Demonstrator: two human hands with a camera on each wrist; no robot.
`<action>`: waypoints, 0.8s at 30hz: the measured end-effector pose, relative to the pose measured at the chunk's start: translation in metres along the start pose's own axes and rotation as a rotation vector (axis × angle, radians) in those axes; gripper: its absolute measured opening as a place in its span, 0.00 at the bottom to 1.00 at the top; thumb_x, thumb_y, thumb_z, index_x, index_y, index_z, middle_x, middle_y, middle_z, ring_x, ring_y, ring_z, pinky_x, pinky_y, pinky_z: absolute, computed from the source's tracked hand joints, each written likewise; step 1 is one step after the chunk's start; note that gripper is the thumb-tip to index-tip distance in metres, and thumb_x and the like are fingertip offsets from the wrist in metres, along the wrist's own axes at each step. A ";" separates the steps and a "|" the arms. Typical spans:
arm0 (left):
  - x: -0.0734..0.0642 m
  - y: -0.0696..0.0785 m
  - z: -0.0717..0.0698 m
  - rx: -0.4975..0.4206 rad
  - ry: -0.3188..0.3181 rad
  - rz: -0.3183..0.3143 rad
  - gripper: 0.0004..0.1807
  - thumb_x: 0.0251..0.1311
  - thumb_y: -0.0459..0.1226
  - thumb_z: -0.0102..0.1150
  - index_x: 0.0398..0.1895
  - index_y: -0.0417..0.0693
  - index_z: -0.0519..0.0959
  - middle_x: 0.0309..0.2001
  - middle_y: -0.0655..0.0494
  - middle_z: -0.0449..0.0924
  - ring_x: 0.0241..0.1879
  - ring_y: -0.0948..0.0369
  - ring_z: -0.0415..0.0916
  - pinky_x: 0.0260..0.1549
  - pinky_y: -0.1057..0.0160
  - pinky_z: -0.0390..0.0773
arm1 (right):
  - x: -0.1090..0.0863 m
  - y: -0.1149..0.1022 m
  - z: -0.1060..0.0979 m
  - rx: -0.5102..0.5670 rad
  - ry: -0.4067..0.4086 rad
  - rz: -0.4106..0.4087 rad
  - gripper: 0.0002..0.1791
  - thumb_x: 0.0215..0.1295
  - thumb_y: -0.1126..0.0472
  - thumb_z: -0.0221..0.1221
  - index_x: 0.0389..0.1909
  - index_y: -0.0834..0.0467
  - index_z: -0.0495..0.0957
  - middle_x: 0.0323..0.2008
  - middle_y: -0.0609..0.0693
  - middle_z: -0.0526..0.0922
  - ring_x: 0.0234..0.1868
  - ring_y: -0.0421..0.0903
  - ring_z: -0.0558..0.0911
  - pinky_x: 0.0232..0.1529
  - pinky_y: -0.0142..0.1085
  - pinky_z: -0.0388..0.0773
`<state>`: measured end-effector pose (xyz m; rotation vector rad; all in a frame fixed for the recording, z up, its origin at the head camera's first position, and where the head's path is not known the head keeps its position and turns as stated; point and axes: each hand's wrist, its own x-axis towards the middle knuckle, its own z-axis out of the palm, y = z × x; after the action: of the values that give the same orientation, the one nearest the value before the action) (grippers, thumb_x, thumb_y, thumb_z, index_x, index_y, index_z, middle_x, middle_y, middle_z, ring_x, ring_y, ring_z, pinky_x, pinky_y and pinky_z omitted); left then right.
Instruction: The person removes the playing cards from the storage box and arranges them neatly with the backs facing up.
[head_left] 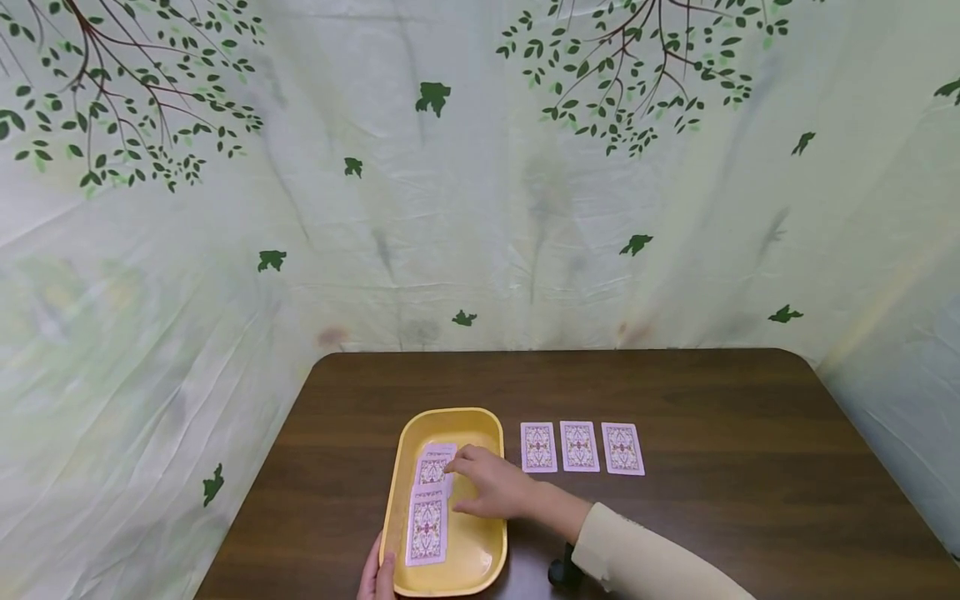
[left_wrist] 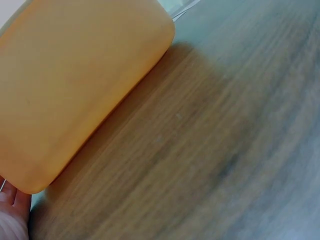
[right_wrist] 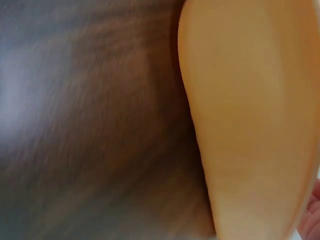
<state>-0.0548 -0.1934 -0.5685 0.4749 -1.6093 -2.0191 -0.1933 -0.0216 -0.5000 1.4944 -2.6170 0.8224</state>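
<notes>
Yellow tray (head_left: 478, 550): we find it on the dark wooden table (head_left: 712, 525), left of centre on the near side, its long sides running near to far. Inside, along its left half, we note overlapping cards with patterned backs up: a near card (head_left: 427, 529) fully exposed, its far end lying over a far card (head_left: 431, 471). Another card edge shows at the far end of the stack; we cannot count the layers.

Right hand (head_left: 493, 487): reaches in over the tray's right wall, forefinger at the right edge of the far card, thumb spread away toward the near side. We see a gap between thumb and forefinger and no pinch; whether the fingertip presses the card we cannot tell.

Left hand (head_left: 376, 575): holds the tray at its near left corner, digits against the outer wall, partly hidden.

Right of the tray we record a row of three cards (head_left: 580, 447), backs up, side by side and not touching. A beige sleeve (head_left: 637, 546) covers the right forearm; a black object (head_left: 564, 573) shows partly beneath it. Beyond the table hangs a pale leaf-patterned cloth (head_left: 525, 192).
</notes>
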 end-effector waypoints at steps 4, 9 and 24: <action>0.001 -0.001 0.001 0.015 0.006 0.024 0.23 0.64 0.29 0.45 0.41 0.73 0.78 0.36 0.77 0.76 0.31 0.72 0.75 0.29 0.75 0.75 | 0.006 -0.008 0.013 -0.030 -0.028 -0.013 0.25 0.50 0.52 0.68 0.48 0.58 0.76 0.42 0.47 0.74 0.43 0.38 0.72 0.47 0.24 0.67; 0.001 -0.001 0.001 -0.001 0.016 0.017 0.21 0.64 0.31 0.46 0.40 0.73 0.78 0.36 0.76 0.77 0.31 0.72 0.76 0.30 0.75 0.75 | 0.013 -0.017 0.026 -0.064 -0.074 0.003 0.25 0.48 0.51 0.69 0.46 0.57 0.77 0.37 0.44 0.73 0.38 0.35 0.70 0.40 0.21 0.66; -0.001 -0.001 -0.001 -0.044 -0.038 0.030 0.16 0.65 0.35 0.48 0.43 0.72 0.78 0.36 0.73 0.78 0.30 0.67 0.77 0.26 0.72 0.77 | 0.017 -0.030 0.045 -0.242 -0.218 0.098 0.41 0.30 0.38 0.72 0.50 0.49 0.74 0.36 0.45 0.67 0.35 0.39 0.65 0.32 0.27 0.64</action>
<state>-0.0541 -0.1933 -0.5694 0.3961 -1.5816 -2.0483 -0.1673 -0.0672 -0.5209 1.4739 -2.8376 0.3450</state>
